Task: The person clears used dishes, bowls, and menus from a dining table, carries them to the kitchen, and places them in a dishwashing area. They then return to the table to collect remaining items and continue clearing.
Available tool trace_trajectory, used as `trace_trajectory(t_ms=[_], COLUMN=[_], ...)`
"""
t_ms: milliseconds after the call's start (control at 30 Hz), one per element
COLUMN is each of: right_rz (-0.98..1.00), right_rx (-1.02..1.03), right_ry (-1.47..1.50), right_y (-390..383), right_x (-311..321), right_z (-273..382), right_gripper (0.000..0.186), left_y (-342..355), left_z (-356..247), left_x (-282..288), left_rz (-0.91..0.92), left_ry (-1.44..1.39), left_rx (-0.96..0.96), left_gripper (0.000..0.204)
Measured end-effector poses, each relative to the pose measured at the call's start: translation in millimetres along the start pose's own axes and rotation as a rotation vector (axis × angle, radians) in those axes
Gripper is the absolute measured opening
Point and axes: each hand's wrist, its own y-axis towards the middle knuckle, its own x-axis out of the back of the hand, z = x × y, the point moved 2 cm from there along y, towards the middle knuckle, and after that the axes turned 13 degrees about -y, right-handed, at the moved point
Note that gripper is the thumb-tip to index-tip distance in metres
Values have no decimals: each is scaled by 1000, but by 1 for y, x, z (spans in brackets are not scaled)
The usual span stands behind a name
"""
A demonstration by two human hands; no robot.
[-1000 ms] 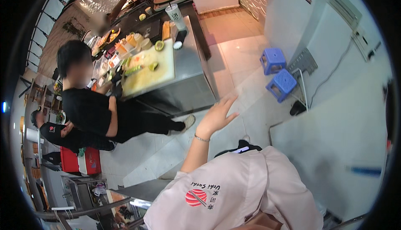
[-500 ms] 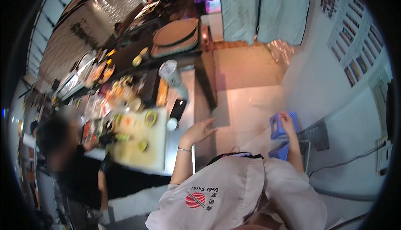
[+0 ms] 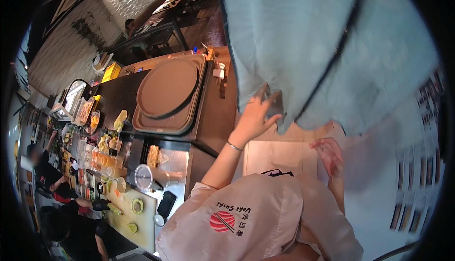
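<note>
My left hand point(image 3: 255, 120) reaches up and forward to a pale blue hanging curtain point(image 3: 289, 38). Its fingers are spread and press against the lower edge of the left panel, which creases there. A thin bracelet circles that wrist. My right hand point(image 3: 328, 156) is lower and to the right, under the hem of the other panel. It holds nothing I can see, and its fingers are slightly bent and apart, a little blurred.
Round brown trays point(image 3: 168, 88) lie stacked on the counter at left. Nearer are a clear cup point(image 3: 148, 178), a black phone point(image 3: 166, 204) and a cutting board point(image 3: 147, 220) with avocado halves. A co-worker in black point(image 3: 71, 223) stands there. A white wall point(image 3: 374, 185) bounds the right.
The curtain is now much closer, and the counter has slid back along my left side. My left hand has risen from beside the counter onto the curtain. The blue plastic stools have left view.
</note>
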Motion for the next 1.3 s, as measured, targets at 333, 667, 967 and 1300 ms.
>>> trace_trajectory(t_ms=[333, 667, 967, 1300], right_rz=[139, -1109, 275, 265], right_rx=[994, 1652, -658, 144], right_ry=[-722, -1710, -1645, -1090], right_y=[410, 530, 855, 1305], right_x=[114, 362, 431, 333], right_z=[-26, 14, -310, -542], right_gripper=[57, 62, 55, 25], left_y=[180, 389, 465, 533], left_z=[211, 476, 726, 1018], left_x=[-123, -62, -50, 141], left_rz=[481, 614, 153, -345], left_ry=[-87, -92, -87, 117], left_rx=[157, 486, 714, 868], left_gripper=[53, 61, 61, 58])
